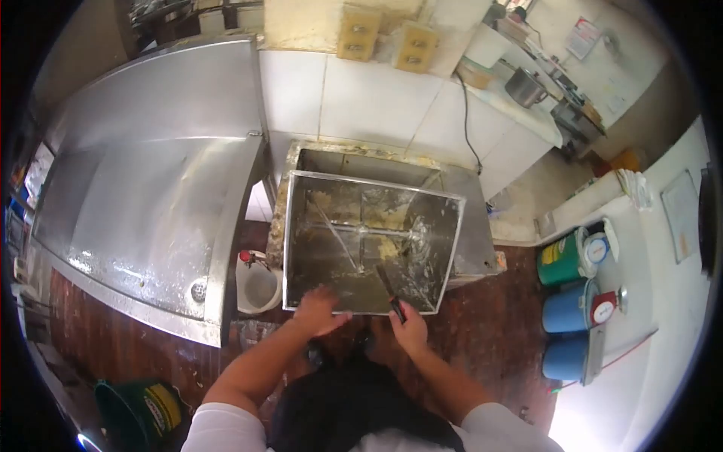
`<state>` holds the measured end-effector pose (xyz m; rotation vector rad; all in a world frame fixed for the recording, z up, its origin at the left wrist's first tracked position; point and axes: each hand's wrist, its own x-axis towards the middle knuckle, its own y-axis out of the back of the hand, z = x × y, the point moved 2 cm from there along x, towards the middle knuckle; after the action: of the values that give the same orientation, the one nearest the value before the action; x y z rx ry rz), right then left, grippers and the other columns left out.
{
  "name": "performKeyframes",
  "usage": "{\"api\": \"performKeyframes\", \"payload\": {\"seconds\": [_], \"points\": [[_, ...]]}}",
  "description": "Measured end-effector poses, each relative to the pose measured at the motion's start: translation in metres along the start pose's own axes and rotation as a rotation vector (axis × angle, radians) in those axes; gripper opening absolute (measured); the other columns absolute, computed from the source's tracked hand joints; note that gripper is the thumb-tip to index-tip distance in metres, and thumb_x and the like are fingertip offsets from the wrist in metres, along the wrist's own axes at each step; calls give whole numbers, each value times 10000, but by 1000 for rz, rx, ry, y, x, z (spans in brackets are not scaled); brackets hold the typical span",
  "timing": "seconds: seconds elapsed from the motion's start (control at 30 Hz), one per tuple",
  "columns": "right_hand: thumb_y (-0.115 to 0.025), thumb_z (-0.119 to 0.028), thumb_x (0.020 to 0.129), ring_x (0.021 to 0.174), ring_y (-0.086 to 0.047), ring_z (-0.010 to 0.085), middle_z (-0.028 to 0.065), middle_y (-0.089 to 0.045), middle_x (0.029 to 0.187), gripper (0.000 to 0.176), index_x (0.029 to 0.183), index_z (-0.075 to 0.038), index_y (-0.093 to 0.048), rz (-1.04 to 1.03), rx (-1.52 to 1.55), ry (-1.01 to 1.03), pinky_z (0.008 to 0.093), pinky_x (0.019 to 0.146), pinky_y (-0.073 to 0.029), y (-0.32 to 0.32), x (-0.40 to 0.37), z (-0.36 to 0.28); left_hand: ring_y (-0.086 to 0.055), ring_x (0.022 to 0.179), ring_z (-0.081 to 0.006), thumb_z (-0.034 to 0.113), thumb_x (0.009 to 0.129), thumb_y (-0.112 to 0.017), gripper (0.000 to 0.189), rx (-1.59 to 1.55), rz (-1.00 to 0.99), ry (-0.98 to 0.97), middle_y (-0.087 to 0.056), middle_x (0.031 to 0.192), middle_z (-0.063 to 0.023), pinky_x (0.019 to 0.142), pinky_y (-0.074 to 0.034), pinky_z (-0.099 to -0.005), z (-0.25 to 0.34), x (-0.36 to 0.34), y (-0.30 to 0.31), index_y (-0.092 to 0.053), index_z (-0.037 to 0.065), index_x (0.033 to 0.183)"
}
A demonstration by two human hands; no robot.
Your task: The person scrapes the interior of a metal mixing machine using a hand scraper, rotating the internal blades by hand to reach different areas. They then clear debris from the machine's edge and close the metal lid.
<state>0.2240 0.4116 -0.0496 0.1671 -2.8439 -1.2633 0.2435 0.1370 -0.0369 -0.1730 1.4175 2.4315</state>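
Note:
A large rectangular metal tray or panel [331, 294] with a pale rim and cross bars lies tilted over a stone-edged basin [305, 147]. Pale, flaky residue marks its surface. My left hand [320, 310] rests at the near rim, left of the middle, its thumb apart from the other fingers. Closed round the dark handle of a scraper [385, 282], my right hand [409, 325] is at the near rim further right. The scraper's flat blade points up and left over the panel.
To the left stands a wet steel counter [143, 203]. A white bucket [258, 290] is between it and the basin. Green [561, 260] and blue buckets [565, 309] line the right wall. Another green bucket [135, 410] stands at lower left, and a pot [525, 88] sits at upper right.

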Motion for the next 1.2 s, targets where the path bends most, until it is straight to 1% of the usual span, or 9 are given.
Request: {"api": "performKeyframes", "payload": {"seconds": [0.1,0.2,0.43,0.5,0.7,0.87,0.97,1.07,1.2], "points": [[-637,-341,915,1042,-641,371,165,-676,1113,398,1277,-176,-632,-107,-28,15,445,900,-503,22,-30,11,-503,1283,-430,400,902,-678,531,-81,577,-159,-560,1354,-251,1074,-408,-501,22,36,81,-618,2,1247],[-639,-358,908,1058,-639,363,165,-674,1123,412,1267,-155,-636,-183,-125,-18,444,911,-505,40,-47,29,-478,1308,-427,447,924,-618,568,-33,762,-226,-558,1362,-238,1087,-384,-498,50,80,159,-597,-3,1269],[-645,-372,894,1053,-648,355,146,-683,1117,409,1245,-162,-650,-139,-143,-66,449,913,-511,61,-73,32,-339,1433,-388,594,976,-447,719,232,590,-60,-461,1478,-210,1194,-210,-537,30,160,186,-485,37,1429],[-648,-371,893,1048,-652,352,144,-686,1113,407,1236,-153,-656,-162,-111,-111,447,911,-512,67,-78,30,-329,1437,-364,610,973,-417,733,197,394,84,-460,1487,-180,1202,-157,-557,21,164,185,-473,41,1431],[-666,-366,889,1046,-652,354,149,-675,1130,439,1263,-140,-624,-155,-151,-147,440,899,-521,100,-104,31,-378,1398,-385,616,966,-428,740,243,395,109,-491,1445,-201,1191,-180,-562,36,137,166,-485,35,1422],[-694,-326,879,1033,-666,336,140,-683,1120,415,1245,-137,-639,-136,-178,-118,420,896,-527,113,-122,27,-495,1252,-343,358,889,-639,521,351,580,-39,-579,1273,-158,1085,-336,-524,37,71,114,-555,55,1304],[-707,-320,871,1034,-668,328,138,-688,1115,422,1238,-123,-641,-185,-177,-93,416,898,-528,113,-116,6,-505,1235,-337,251,836,-683,517,240,383,-56,-580,1254,-149,1063,-364,-497,23,49,88,-552,71,1303],[-710,-319,869,1016,-670,329,149,-689,1093,421,1226,-106,-648,-198,-177,41,416,888,-528,107,-101,-2,-489,1242,-328,257,840,-662,517,248,334,-82,-556,1287,-137,1086,-347,-481,13,31,57,-547,74,1310],[-720,-310,858,987,-673,332,158,-688,1072,408,1202,-98,-662,-185,-136,55,411,870,-531,105,-75,-26,-454,1287,-328,252,825,-678,557,254,519,-151,-527,1337,-149,1097,-337,-487,8,5,22,-526,61,1326]]}}
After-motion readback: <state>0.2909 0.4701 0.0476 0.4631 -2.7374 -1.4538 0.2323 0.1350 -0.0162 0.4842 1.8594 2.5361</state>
